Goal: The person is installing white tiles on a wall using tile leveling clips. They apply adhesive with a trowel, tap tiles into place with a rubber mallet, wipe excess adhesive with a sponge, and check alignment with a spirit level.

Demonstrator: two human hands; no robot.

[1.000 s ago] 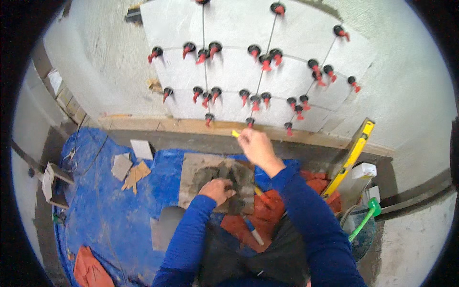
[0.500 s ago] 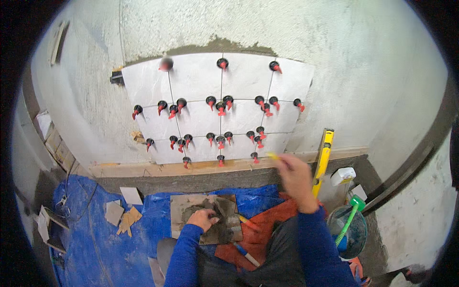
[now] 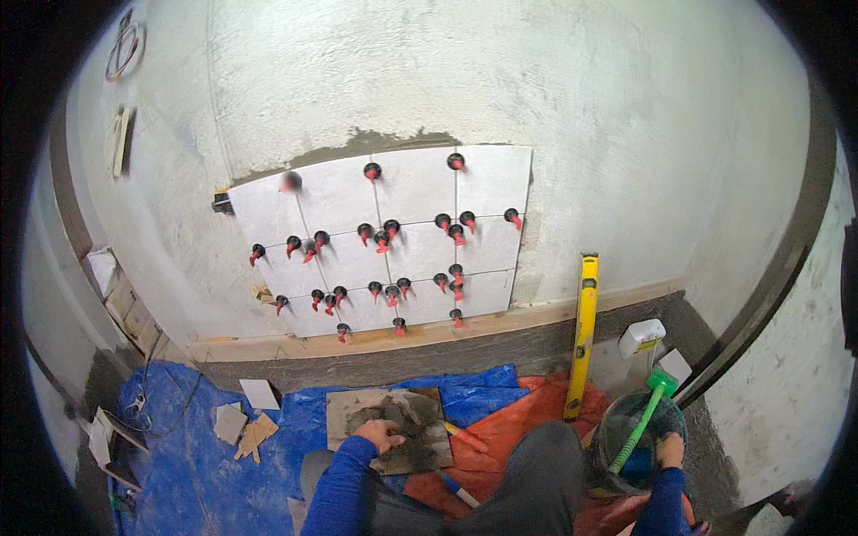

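My left hand (image 3: pixel 382 435) is closed, its fingers curled over a mortar-smeared tile (image 3: pixel 338 413) lying on the floor; what they hold is hidden. On the right, my right hand (image 3: pixel 669 451) reaches down inside the rim of a dark bucket (image 3: pixel 617 420), its fingers out of sight. A green mallet (image 3: pixel 632 436) leans in that bucket, head up. Beside the smeared tile lie a tool with a red and yellow handle (image 3: pixel 466 437) and another with a blue and white handle (image 3: pixel 458 489). Ahead, white tiles (image 3: pixel 338 204) cover part of the wall, with black and red levelling clips (image 3: pixel 373 172) at their joints.
A wooden batten (image 3: pixel 366 343) runs under the wall tiles. The yellow spirit level (image 3: pixel 583 339) stands against the wall, near a white container (image 3: pixel 641 338). Blue sheeting (image 3: pixel 192 478) and red sheeting (image 3: pixel 541 402) cover the floor. Tile offcuts (image 3: pixel 259 394) and tan pieces (image 3: pixel 256 438) lie left.
My right hand has moved from in front of the lower wall tiles, where it held something small and yellow, down and right into the bucket. The left hand stays over the smeared tile. The view has shifted.
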